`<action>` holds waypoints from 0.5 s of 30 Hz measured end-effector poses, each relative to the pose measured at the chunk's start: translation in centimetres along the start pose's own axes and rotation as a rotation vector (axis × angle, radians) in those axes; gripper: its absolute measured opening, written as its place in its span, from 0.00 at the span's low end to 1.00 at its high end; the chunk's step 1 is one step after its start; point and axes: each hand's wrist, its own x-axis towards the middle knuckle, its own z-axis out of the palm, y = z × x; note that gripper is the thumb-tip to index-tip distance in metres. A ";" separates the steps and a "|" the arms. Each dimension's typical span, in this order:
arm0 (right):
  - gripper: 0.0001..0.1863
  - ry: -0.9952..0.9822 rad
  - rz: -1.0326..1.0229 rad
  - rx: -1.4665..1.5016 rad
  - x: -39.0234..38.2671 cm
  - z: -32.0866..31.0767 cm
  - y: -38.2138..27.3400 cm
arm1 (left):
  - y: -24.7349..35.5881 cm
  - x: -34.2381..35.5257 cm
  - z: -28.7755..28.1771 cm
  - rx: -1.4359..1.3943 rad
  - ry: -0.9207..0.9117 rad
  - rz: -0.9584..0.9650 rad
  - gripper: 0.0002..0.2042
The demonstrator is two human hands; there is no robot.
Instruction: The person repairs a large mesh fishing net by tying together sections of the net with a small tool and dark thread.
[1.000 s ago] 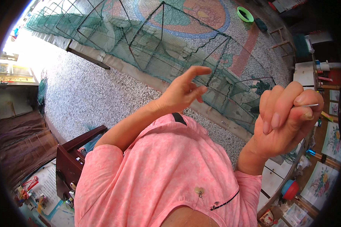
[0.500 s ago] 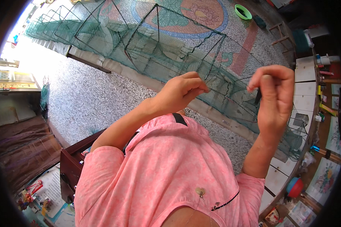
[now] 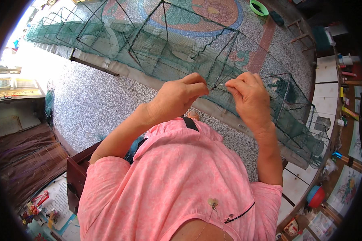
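A long green net trap (image 3: 165, 66) with dark wire frames stretches across in front of me, from the far left to the near right. My left hand (image 3: 181, 94) is closed in a pinch at the net's near side; what its fingertips hold, if anything, is hidden. Just to its right, my right hand (image 3: 251, 96) pinches a thin, pale, needle-like thing (image 3: 221, 84). It points left toward my other hand, in front of the mesh. A small gap separates the two hands.
Under the net runs a long pale bench (image 3: 134, 79). A dark red wooden piece of furniture (image 3: 78, 170) stands close at my left. White cabinets (image 3: 323, 98) line the right, beside a cluttered shelf. A green basin (image 3: 259, 8) lies on the far floor.
My right hand has come down and left from its raised place, close to my left hand. The left hand has shifted slightly left. The needle-like thing now shows at the right fingertips.
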 end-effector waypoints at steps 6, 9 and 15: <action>0.04 0.024 -0.052 0.029 0.3 1.4 0.1 | -1.0 0.1 1.0 -0.053 0.109 0.022 0.08; 0.07 0.049 0.009 0.144 0.0 2.4 0.6 | -1.9 -0.1 2.2 -0.134 0.192 -0.045 0.07; 0.11 0.150 0.065 0.298 0.2 4.6 0.2 | -3.6 -0.6 5.6 -0.239 0.416 -0.028 0.05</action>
